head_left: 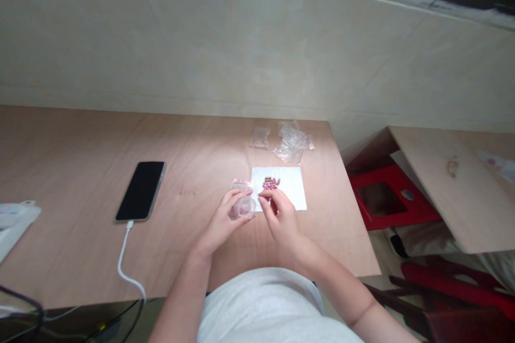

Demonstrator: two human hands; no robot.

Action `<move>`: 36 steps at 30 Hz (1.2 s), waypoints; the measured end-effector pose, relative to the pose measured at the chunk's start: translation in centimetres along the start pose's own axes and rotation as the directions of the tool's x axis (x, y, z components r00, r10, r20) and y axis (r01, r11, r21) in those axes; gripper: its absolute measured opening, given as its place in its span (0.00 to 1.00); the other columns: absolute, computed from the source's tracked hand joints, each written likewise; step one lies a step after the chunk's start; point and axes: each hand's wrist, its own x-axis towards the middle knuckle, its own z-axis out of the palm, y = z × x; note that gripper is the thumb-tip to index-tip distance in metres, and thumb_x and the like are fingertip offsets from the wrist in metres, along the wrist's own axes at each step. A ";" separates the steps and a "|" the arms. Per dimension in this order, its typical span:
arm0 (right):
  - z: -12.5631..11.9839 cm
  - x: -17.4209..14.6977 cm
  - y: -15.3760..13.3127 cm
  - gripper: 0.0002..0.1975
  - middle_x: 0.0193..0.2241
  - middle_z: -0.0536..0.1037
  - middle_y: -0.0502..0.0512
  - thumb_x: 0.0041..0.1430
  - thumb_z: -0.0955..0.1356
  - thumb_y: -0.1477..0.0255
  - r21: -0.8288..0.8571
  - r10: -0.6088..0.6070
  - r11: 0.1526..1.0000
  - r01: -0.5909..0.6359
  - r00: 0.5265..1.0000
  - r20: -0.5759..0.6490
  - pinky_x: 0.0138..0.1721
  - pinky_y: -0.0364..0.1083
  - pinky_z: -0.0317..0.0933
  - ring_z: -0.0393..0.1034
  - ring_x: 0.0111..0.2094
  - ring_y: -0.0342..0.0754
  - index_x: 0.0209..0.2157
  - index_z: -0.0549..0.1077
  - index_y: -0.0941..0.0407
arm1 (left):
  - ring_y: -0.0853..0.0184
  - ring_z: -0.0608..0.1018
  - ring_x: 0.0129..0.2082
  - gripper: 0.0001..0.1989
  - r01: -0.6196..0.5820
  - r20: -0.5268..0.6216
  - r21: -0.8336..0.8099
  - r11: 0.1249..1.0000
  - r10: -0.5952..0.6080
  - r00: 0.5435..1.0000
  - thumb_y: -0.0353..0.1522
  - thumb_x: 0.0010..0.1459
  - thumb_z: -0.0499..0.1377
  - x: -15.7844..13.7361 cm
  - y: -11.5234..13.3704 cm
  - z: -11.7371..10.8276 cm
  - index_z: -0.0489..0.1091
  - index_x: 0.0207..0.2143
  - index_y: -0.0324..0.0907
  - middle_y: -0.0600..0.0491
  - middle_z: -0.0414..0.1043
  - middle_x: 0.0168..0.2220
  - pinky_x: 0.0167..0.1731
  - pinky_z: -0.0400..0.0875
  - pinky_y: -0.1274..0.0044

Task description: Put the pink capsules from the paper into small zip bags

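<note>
A small clear round plastic container [245,207] is held between the thumb and fingers of my left hand [226,218]. Behind it lies a zip-lock bag [241,184] with a red-striped top. My right hand [284,220] hovers at the front of a white sheet of paper [295,187], thumb and index finger nearly meeting in a pinch; whatever is between them is too small to make out. Just beyond those fingers a cluster of pink beads [270,184] rests on the paper, along with a gold-brown cylindrical piece [267,178] and another like it.
Clear plastic bags [292,142] lie crumpled at the back right, beside a smaller clear bag [260,138]. A phone [140,191] with a white cable [120,257] is on the left. The table's right edge drops to a gap before another table [450,187].
</note>
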 end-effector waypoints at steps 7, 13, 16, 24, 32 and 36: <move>1.9 1.6 6.5 0.05 0.32 0.68 0.56 0.52 0.62 0.77 -0.325 0.055 0.945 -0.045 0.998 0.020 0.38 0.47 0.56 0.60 0.37 0.49 0.28 0.68 0.57 | 0.64 0.64 0.51 0.20 0.026 -0.034 0.033 0.999 -0.024 0.999 0.32 0.48 0.59 -0.1 -0.9 -0.2 0.64 0.46 0.46 0.51 0.60 0.47 0.53 0.56 0.71; 3.1 1.4 7.4 0.07 0.32 0.68 0.56 0.52 0.61 0.80 -0.494 0.068 0.869 -0.006 0.992 0.106 0.38 0.46 0.56 0.58 0.39 0.49 0.27 0.69 0.56 | 0.65 0.64 0.50 0.20 0.045 -0.017 0.038 0.998 -0.044 0.999 0.32 0.48 0.58 -0.1 -0.8 -0.4 0.64 0.46 0.46 0.51 0.60 0.46 0.53 0.56 0.72; 3.0 1.3 7.4 0.07 0.32 0.68 0.56 0.51 0.62 0.80 -0.544 0.073 0.839 -0.003 0.991 0.109 0.37 0.45 0.56 0.58 0.39 0.49 0.27 0.69 0.56 | 0.64 0.64 0.50 0.20 0.048 -0.015 0.042 0.998 -0.048 0.999 0.32 0.48 0.59 -0.1 -0.9 -0.4 0.64 0.46 0.46 0.52 0.60 0.46 0.52 0.56 0.72; 2.7 0.6 7.6 0.09 0.33 0.68 0.57 0.54 0.60 0.80 -0.631 0.053 0.775 0.041 0.990 0.130 0.33 0.45 0.55 0.57 0.37 0.50 0.30 0.69 0.54 | 0.64 0.63 0.51 0.19 0.040 0.002 0.029 0.999 -0.040 0.999 0.31 0.48 0.59 -0.1 -1.0 -0.3 0.65 0.45 0.46 0.52 0.59 0.46 0.52 0.56 0.72; 2.7 0.4 8.0 0.10 0.33 0.68 0.59 0.55 0.59 0.79 -0.605 0.037 0.796 0.030 0.995 0.097 0.33 0.47 0.57 0.58 0.37 0.51 0.32 0.69 0.56 | 0.64 0.64 0.51 0.19 0.017 -0.001 0.021 1.000 -0.017 1.000 0.31 0.49 0.58 -0.1 -1.0 -0.1 0.64 0.45 0.45 0.51 0.60 0.46 0.52 0.57 0.72; 1.7 0.6 6.2 0.09 0.33 0.69 0.57 0.53 0.59 0.80 -0.401 -0.003 0.916 0.007 1.000 0.011 0.37 0.47 0.57 0.60 0.37 0.49 0.31 0.68 0.56 | 0.64 0.64 0.50 0.19 0.010 0.006 0.027 1.000 -0.011 1.000 0.31 0.49 0.58 -0.1 -1.3 0.1 0.64 0.45 0.45 0.51 0.61 0.46 0.51 0.58 0.73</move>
